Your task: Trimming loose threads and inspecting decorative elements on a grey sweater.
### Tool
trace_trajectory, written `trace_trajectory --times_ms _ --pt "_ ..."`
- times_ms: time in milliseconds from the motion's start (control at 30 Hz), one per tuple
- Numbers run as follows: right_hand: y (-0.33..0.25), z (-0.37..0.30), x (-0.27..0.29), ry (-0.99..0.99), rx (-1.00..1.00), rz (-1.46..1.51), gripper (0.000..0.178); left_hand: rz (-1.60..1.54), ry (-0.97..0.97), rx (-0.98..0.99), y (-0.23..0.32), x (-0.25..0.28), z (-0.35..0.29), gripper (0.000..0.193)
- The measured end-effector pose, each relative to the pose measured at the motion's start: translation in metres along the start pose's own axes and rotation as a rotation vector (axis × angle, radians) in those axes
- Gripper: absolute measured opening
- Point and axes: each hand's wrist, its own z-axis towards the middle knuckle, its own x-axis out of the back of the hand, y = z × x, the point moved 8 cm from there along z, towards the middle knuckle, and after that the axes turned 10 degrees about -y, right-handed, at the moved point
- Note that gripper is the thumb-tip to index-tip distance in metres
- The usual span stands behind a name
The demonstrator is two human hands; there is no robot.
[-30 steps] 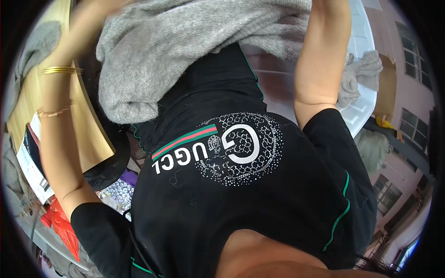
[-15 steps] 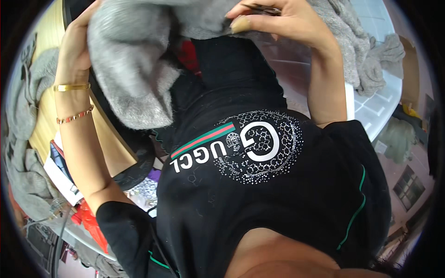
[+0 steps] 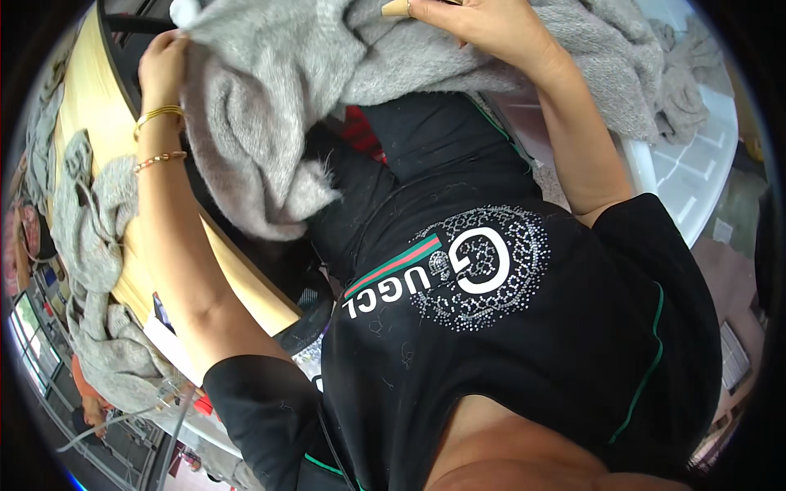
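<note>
A soft, fuzzy grey knit garment (image 3: 270, 106) is draped over my lap and the space before it. My left hand (image 3: 165, 69) is closed on its edge at the upper left, pinching the fabric. Beside that hand is a small white round thing (image 3: 185, 13). My right hand (image 3: 499, 29) is over the garment at the top edge of the view, with a tan cover on the thumb tip (image 3: 396, 8). A sliver of a small dark metal tool, seeming to be thread snips, shows in its fingers, which are partly cut off by the picture's edge.
On my left, a pale wooden tabletop (image 3: 86, 61) carries more grey knits (image 3: 102, 229). A white plastic bin (image 3: 706, 176) stands at my right, with grey knit pieces (image 3: 686, 94) over it. Thin metal rods (image 3: 123, 422) and a person in orange (image 3: 87, 391) appear at lower left.
My left hand has come lower into view, holding the garment's edge. The garment has shifted and spread toward the right. My right hand has risen slightly, taking most of the dark tool out of view.
</note>
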Motion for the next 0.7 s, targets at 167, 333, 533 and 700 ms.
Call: trace_trajectory --times_ms 167,333,533,700 --pt "-0.017 -0.029 0.044 0.275 0.172 0.395 0.034 -0.117 -0.202 -0.583 0.15 -0.111 -0.035 0.029" --pt "-0.058 -0.085 0.105 0.66 0.259 0.332 0.034 -0.194 -0.2 -0.928 0.303 -0.132 -0.123 0.025" --pt "-0.07 -0.144 0.136 0.929 0.391 0.352 0.035 -0.104 -0.178 -1.145 0.376 -0.159 -0.15 0.036" --pt "-0.059 -0.152 0.14 0.873 0.24 0.327 0.04 0.127 -0.104 -1.098 0.386 -0.183 -0.109 0.04"
